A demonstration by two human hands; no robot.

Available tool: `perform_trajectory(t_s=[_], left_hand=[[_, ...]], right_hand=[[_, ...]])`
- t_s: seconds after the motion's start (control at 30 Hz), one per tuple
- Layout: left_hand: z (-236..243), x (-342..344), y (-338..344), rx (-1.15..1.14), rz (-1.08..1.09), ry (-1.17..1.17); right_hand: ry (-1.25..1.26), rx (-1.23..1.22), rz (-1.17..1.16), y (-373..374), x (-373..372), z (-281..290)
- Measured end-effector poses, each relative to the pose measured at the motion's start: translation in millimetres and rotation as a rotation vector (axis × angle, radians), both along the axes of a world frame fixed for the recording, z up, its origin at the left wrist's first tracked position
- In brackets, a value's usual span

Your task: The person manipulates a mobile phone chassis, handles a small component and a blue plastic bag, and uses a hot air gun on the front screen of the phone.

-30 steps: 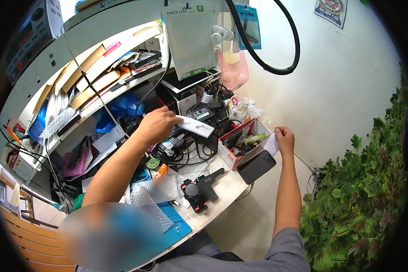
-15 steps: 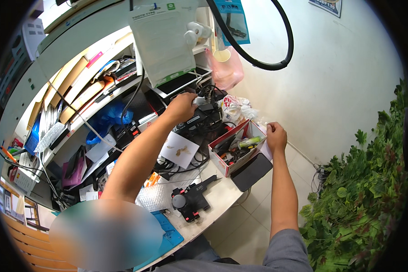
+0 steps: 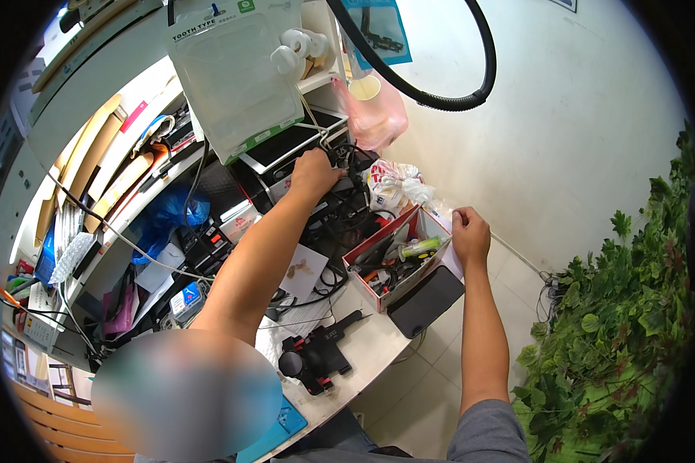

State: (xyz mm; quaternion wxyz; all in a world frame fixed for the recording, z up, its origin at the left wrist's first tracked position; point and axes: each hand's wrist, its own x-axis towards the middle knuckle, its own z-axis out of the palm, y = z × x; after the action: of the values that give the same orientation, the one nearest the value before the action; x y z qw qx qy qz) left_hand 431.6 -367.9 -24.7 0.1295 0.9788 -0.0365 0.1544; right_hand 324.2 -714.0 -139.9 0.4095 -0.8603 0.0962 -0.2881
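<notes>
My left hand (image 3: 314, 173) reaches to the back of the desk, fingers curled down among black cables and power adapters (image 3: 346, 189). Its fingertips are partly hidden, so I cannot make out what they hold. At the right, my right hand (image 3: 472, 234) is closed at the right rim of an open red-and-white box (image 3: 367, 290), where a pale flap shows below the fingers. Several small tools and a yellow-green item (image 3: 419, 248) lie inside the box. A dark flat rectangular thing like a phone (image 3: 426, 302) lies against its near side.
A black clamp-like holder (image 3: 316, 359) lies near the desk's front edge, by a blue mat (image 3: 286, 423). A tied white plastic bag (image 3: 398, 187) sits behind the box. Crowded shelves (image 3: 143, 174) stand left; a black hose (image 3: 440, 104) hangs above; leafy greenery (image 3: 602, 332) is at right.
The view has shifted slightly. My left hand stays among the adapters, and the white piece that showed by its thumb is no longer visible. My right hand remains at the box rim.
</notes>
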Motion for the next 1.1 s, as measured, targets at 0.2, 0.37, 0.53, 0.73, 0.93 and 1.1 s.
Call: perform_trajectory(t_s=[0.2,0.37,0.53,0.73,0.93,1.1], left_hand=[[3.6,5.2,3.8,0.029,0.039,0.004],[6.5,14.6,4.8,0.055,0.056,0.100],[8.5,16.6,5.0,0.151,0.046,0.069],[9.2,16.0,7.5,0.125,0.025,0.059],[2.5,15.3,6.9,0.107,0.018,0.067],[-10.0,12.1,19.6,0.103,-0.010,0.029]], right_hand=[[0.002,-0.003,0.006,3.3,-0.3,2.4],[0.002,-0.008,0.008,4.2,-0.9,6.1],[0.014,0.007,0.001,4.7,-1.1,7.3],[0.020,-0.002,-0.001,4.4,-3.1,6.9],[0.034,-0.016,0.000,1.4,-2.4,6.4],[-0.008,-0.013,-0.011,0.5,2.9,2.3]])
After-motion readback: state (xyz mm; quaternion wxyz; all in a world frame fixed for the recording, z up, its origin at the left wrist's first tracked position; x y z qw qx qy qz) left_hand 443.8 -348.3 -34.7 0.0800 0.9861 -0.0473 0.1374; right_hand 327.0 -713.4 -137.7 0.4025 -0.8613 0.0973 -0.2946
